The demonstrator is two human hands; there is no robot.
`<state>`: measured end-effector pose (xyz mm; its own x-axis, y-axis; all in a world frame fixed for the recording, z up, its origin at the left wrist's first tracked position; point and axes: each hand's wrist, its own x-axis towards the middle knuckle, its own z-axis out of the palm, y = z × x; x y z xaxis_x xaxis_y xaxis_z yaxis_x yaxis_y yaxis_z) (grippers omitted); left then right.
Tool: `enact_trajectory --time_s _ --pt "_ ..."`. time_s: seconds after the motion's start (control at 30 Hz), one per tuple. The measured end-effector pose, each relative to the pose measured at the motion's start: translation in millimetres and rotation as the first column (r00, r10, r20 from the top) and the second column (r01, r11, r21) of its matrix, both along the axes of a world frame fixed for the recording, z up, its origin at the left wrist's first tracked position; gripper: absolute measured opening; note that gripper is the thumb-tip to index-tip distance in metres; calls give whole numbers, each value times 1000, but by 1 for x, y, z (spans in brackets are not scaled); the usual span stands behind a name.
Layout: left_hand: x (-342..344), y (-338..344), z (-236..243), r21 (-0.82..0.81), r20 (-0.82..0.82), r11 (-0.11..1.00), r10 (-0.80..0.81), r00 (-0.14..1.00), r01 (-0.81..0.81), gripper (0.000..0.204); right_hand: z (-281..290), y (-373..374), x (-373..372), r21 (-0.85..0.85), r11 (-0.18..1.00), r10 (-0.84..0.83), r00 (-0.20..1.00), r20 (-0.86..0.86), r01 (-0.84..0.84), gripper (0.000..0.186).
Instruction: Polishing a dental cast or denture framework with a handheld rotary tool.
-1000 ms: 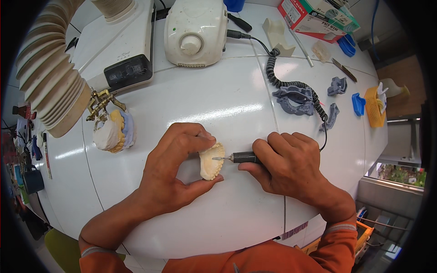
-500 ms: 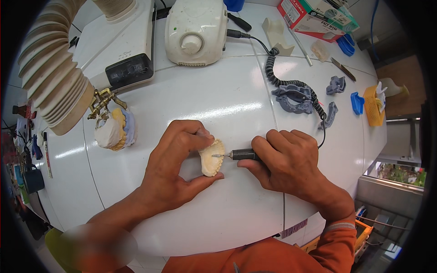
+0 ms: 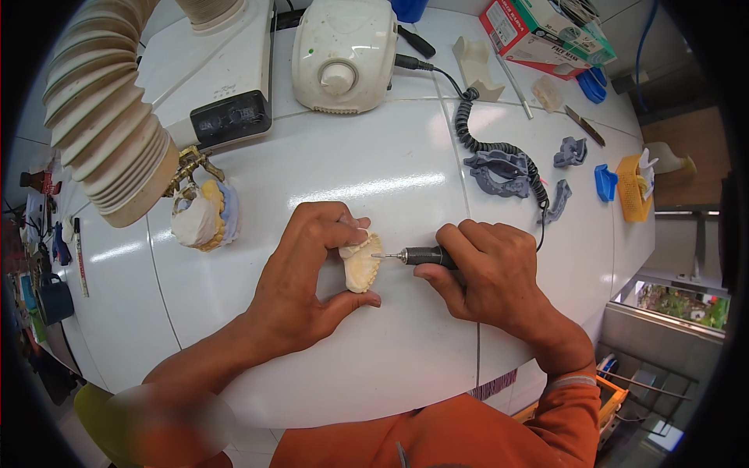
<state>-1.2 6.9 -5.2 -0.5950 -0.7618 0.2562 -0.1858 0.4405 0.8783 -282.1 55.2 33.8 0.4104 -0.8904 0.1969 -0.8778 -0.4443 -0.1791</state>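
Observation:
My left hand (image 3: 308, 269) grips a cream-coloured dental cast (image 3: 360, 269) by its edges, thumb below and fingers above. A row of teeth runs along the cast's right side. Closed around a black rotary handpiece (image 3: 429, 256), my right hand (image 3: 491, 269) points its thin metal bur leftward. The bur's tip lies at the toothed edge; whether it touches I cannot tell. From the handpiece a coiled black cord (image 3: 499, 147) runs up to a white control box (image 3: 343, 58) with a round knob.
Left of my hands a mounted dental model (image 3: 207, 218) stands under a ribbed suction hose (image 3: 109, 117). Grey moulded pieces (image 3: 499, 173), a knife (image 3: 585, 125), a yellow basket (image 3: 633, 187) and a mask box (image 3: 538, 35) lie to the right and far right on the white table (image 3: 374, 351).
The bur has drawn back to the right, from over the cast's inner surface to its toothed edge. The cast is turned slightly in my left hand. The whole view has shifted a little.

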Motion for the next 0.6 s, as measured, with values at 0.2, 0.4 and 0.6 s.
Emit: enact_trajectory --time_s 0.2,0.4,0.6 --pt "3 -3 13 -24 113 1000 0 994 3 74 6 2 -8 97 995 13 987 161 -29 40" --pt "1 -4 9 -14 73 999 -37 997 38 79 3 -3 -15 168 985 -6 978 210 -30 31" --pt "-2 -2 8 -5 105 999 -47 993 48 85 6 -9 -20 209 970 94 985 146 -123 32"
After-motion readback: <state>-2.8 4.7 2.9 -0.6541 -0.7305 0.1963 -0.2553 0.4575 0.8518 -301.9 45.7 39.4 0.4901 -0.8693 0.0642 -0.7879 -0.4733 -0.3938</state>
